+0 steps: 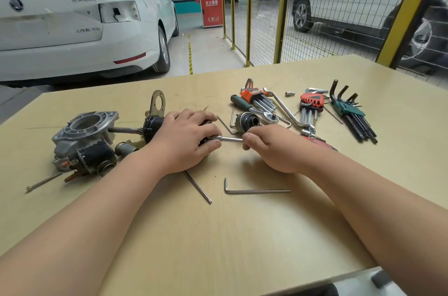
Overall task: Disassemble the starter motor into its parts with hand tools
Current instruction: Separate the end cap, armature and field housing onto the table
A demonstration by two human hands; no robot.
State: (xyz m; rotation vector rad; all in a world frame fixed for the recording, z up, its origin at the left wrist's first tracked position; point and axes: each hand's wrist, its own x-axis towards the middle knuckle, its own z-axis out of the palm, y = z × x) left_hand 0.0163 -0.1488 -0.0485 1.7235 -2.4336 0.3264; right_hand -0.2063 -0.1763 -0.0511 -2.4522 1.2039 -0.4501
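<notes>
My left hand (186, 138) lies over the black motor body (152, 126) at the middle of the table (218, 235) and grips it; most of the body is hidden under the palm. Its shaft (122, 129) sticks out to the left. My right hand (269, 147) pinches a thin silver tool shank (230, 139) whose tip meets the right end of the motor body. The grey drive-end housing with the black solenoid (84, 140) stands apart at the left. A round end cap (246, 121) lies just behind my right hand.
Loose hex key (254, 191), a long rod (197, 186) and a through bolt (43, 182) lie near the front. Ratchet (254, 110), crank wrench (288, 111) and three hex key sets (351, 111) sit at the back right. A flat bracket (157, 101) stands behind the motor.
</notes>
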